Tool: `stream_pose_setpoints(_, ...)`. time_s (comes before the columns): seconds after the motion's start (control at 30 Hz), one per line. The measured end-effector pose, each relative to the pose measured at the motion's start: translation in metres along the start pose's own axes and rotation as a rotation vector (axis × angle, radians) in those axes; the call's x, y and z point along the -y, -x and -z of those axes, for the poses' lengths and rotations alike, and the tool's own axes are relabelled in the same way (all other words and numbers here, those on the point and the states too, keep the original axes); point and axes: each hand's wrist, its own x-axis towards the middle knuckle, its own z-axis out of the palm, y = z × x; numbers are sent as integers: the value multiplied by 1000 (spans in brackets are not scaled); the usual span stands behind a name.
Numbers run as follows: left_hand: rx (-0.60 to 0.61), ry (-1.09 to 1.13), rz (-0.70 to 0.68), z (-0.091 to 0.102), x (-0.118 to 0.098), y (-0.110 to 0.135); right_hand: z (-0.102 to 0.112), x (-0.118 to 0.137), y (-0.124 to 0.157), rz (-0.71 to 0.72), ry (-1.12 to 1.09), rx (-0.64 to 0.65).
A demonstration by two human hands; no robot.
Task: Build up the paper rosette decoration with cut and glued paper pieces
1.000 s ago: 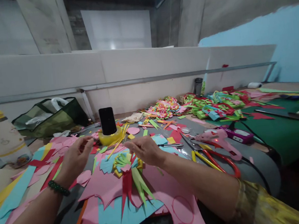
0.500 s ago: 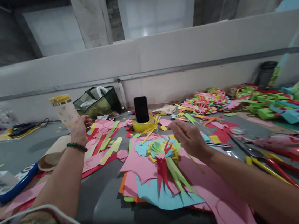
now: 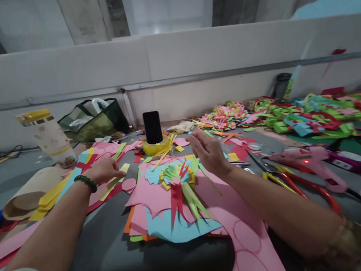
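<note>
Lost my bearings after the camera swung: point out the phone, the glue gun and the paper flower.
phone [image 3: 152, 126], head view, middle of its dark screen.
glue gun [image 3: 310, 156], head view, pink body.
paper flower [image 3: 175, 175], head view, green fringed centre.

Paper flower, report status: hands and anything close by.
Left hand open, resting on yellow paper strip. Right hand open, hovering beside paper flower, not touching. Scissors and glue gun to the right.

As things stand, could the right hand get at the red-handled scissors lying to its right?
Probably yes. The right hand hovers empty above the paper flower, and the scissors lie uncovered on the table just beyond its forearm; only the pink glue gun sits close by.
</note>
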Motion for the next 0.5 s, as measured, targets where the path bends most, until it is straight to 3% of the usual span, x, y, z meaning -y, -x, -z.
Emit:
stream_pose_setpoints(0.17,181,-34,16,-2,10,-4,2,0,-1,2,27,10)
stream_pose_setpoints(0.5,122,92,-31,3,3,-3,2,1,-1,12,44,47)
